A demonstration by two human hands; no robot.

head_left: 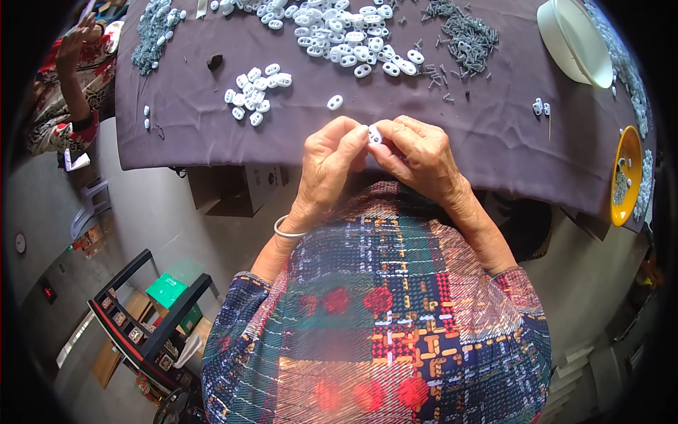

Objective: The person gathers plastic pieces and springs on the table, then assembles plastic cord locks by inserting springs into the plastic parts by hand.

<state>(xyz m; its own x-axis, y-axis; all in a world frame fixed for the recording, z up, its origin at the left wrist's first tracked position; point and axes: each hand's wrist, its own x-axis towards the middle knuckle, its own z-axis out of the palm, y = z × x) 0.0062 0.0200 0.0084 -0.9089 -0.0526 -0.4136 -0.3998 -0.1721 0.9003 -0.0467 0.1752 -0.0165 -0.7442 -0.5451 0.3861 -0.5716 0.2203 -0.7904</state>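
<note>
White two-holed piece (pixel 375 135) is pinched between the fingertips of the left hand (pixel 330 152) and right hand (pixel 421 152), over the worktop (pixel 505 145) near its front edge. Fitting seems under way; steady pressing is probably called for next, then laying with the small pile (pixel 258 93).

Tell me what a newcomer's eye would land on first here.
Probably the big heap of white two-holed ovals at the top centre of the dark cloth, with a pile of small grey pieces to its right. Nearer, the left hand and right hand meet at one small white piece between their fingertips. The yellow bowl stands out at the far right.
</note>
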